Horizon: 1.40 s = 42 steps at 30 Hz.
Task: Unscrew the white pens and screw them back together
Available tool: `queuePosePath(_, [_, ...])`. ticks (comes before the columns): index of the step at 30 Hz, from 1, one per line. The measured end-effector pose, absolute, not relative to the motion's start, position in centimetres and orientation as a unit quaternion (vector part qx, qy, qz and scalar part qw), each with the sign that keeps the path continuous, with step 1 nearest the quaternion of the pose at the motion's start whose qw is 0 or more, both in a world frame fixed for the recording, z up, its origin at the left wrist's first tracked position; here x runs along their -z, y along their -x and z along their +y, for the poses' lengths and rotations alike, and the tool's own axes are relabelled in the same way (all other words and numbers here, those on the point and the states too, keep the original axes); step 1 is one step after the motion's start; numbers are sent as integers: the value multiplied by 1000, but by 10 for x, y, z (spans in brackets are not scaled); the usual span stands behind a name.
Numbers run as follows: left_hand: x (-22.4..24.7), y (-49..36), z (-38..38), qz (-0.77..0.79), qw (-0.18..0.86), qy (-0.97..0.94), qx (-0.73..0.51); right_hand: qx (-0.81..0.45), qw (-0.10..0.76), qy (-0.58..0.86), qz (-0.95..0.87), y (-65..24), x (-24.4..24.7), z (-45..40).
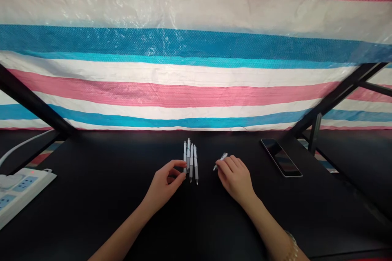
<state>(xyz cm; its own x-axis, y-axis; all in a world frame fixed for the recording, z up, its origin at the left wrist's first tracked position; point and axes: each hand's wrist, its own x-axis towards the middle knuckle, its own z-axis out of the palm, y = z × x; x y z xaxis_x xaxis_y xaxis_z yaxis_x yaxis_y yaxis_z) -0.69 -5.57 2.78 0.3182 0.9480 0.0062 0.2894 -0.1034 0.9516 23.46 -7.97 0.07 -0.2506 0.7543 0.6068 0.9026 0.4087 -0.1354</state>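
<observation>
Several white pens with grey lower barrels lie side by side near the middle of the black table, tips toward me. At the leftmost pen, the index finger and thumb of my left hand touch its lower part, with a gap between the two fingers. To the right of the row, my right hand is closed over another white pen. Only the two ends of that pen show; the fingers hide its middle. It lies slanted, apart from the row.
A phone with a dark screen lies to the right on the black table. At the left edge is a white power strip with a cable. Black metal bars slant up at both sides, before a striped plastic sheet.
</observation>
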Motion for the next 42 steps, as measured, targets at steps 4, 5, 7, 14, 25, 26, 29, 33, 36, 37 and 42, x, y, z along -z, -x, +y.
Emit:
queuePosePath(4, [-25, 8, -55, 467, 548, -586, -372, -46, 524, 575, -627, -231, -11, -94])
queuePosePath(5, [-25, 7, -56, 461, 572, -564, -378, -114, 559, 579, -583, -229, -14, -97])
queuePosePath(7, [-27, 4, -60, 436, 624, -521, -386, -302, 605, 523, -519, -223, -18, -103])
queuePosePath(14, [-31, 2, -68, 366, 690, -513, -357, -704, 451, 368, -406, -196, -13, -114])
queuePosePath(25, [-19, -9, -80, 407, 629, -477, -460, -645, 351, 446, -511, -191, -5, -123])
queuePosePath(26, [-18, -11, -83, 411, 626, -473, -465, -606, 355, 460, -543, -190, -5, -123])
queuePosePath(29, [-16, -13, -91, 420, 615, -463, -480, -492, 367, 483, -624, -189, -7, -127])
queuePosePath(33, [-15, -13, -98, 420, 622, -450, -483, -396, 375, 468, -695, -190, -9, -131])
queuePosePath(36, [-16, -13, -101, 416, 631, -441, -484, -347, 381, 451, -729, -193, -7, -131])
queuePosePath(37, [-17, -14, -101, 418, 633, -435, -485, -323, 386, 443, -742, -193, -7, -131])
queuePosePath(42, [-19, -16, -99, 447, 656, -389, -467, -247, 390, 431, -775, -197, -8, -130])
